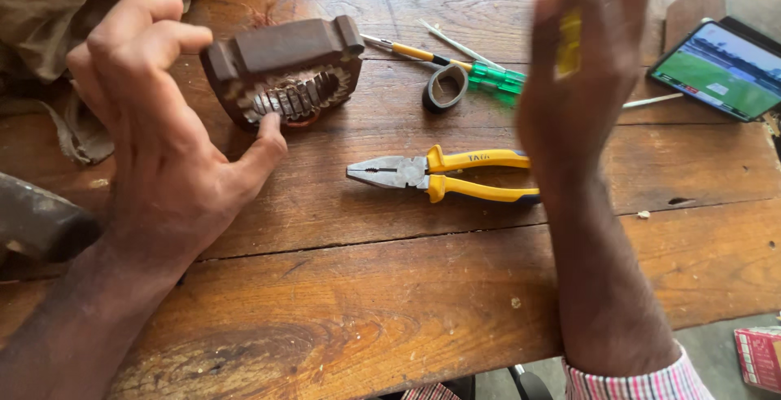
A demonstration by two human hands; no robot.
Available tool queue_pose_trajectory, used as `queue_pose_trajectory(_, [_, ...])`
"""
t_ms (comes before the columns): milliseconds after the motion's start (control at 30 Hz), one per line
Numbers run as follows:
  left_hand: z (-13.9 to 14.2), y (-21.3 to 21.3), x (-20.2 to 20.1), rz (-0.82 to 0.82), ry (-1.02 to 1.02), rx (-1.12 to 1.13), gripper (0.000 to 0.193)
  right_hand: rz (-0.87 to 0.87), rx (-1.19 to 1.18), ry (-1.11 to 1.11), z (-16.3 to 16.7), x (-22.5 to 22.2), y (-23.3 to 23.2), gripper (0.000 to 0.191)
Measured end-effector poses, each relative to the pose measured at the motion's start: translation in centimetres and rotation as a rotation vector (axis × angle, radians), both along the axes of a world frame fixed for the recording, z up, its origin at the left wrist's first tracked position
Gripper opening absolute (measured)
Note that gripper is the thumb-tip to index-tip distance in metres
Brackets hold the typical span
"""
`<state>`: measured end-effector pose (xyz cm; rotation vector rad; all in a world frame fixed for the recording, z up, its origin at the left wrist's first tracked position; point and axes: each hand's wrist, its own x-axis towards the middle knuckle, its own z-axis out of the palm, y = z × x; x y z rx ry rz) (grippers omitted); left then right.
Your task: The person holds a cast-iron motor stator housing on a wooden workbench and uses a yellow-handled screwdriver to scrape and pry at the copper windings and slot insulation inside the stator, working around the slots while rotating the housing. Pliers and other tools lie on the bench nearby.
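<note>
Head view: left hand [163, 115], fingers spread and loose, thumb tip touching a brown wound motor part [285, 70] on the wooden counter [390, 302]. Right hand [582, 66] raised, blurred, apparently clenched on a yellow-handled tool [569, 42]. Between them: yellow-handled pliers [443, 176], tape roll [445, 87], green-handled screwdriver [480, 70].

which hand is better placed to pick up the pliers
Probably the right. The right hand hovers just above the handles of the pliers, though it already grips a yellow tool. The left hand is busy touching the brown motor part.
</note>
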<state>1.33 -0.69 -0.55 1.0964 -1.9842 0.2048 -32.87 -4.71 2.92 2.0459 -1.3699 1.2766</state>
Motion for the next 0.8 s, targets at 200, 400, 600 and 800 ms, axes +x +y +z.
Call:
queue_pose_trajectory(200, [0.6,0.3,0.5,-0.006,-0.055,-0.079,0.051,0.327,0.053,0.138,-0.1,4.9,2.3,0.025])
queue_pose_trajectory(400, [0.8,1.4,0.7,0.075,-0.241,-0.102,0.023,0.514,0.085,0.181,-0.9,6.3,2.6,0.015])
queue_pose_trajectory(600, [-0.4,1.3,-0.3,0.192,-0.387,-0.094,0.037,0.551,0.163,0.282,-0.9,7.6,3.8,0.011])
queue_pose_trajectory(800, [-1.9,1.4,-0.6,0.22,-0.38,-0.038,0.029,0.564,0.229,0.261,-0.1,8.2,4.7,0.02])
